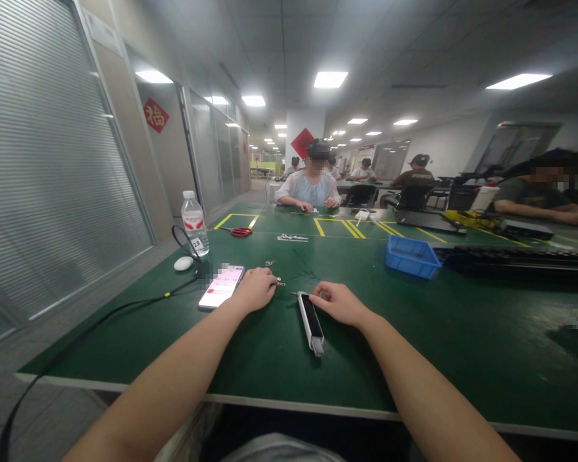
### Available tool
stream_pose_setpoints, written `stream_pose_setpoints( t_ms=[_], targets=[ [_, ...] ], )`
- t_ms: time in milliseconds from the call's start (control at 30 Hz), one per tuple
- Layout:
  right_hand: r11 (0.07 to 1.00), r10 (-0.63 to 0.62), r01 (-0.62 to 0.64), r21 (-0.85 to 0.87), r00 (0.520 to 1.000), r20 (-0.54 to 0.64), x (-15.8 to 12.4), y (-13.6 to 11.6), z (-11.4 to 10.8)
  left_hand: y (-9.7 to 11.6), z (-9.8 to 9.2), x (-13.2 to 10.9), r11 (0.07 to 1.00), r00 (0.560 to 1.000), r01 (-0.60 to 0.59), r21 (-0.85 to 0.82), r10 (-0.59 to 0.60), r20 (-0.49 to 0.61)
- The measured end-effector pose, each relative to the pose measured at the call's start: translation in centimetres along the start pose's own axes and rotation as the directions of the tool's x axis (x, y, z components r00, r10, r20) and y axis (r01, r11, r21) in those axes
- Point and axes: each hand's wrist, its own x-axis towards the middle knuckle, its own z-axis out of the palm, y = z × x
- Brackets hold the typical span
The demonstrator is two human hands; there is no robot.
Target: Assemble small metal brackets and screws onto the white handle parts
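Observation:
My left hand point(257, 289) lies palm down on the green table point(264, 359), fingers curled together, at the right edge of a lit phone point(223, 287). Its fingertips meet small silvery metal pieces point(280, 282); whether one is pinched cannot be made out. A slim white case with a black face point(311, 321) lies lengthwise toward me, a thin metal tip at its far end and a pale plug-like part at its near end. My right hand point(336, 301) is closed at its upper right edge, with thumb and curled fingers touching it.
On the left are a water bottle point(194, 224), a white oval object point(183, 264) and a black cable point(125, 304). Red-handled scissors point(241, 231) and a metal strip point(293, 238) lie farther back. A blue bin point(412, 256) stands right. A person point(313, 183) sits opposite.

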Motion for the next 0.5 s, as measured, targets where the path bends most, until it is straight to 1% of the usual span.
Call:
stream_pose_setpoints(
  t_ms=[167,367,500],
  targets=[
    [1.0,0.001,-0.001,0.003,1.0,0.0,-0.01,0.02,0.05,-0.05,0.24,-0.11,0.998,0.998,0.055,-0.039,-0.055,0.005],
    [1.0,-0.005,0.005,-0.001,1.0,0.002,0.07,0.16,0.12,-0.22,0.36,-0.11,0.999,0.999,0.035,-0.027,-0.034,0.033],
    [1.0,0.0,0.0,0.006,1.0,0.006,0.08,0.17,0.1,-0.11,0.19,-0.14,0.998,0.998,0.05,-0.039,-0.049,0.029]
  ],
)
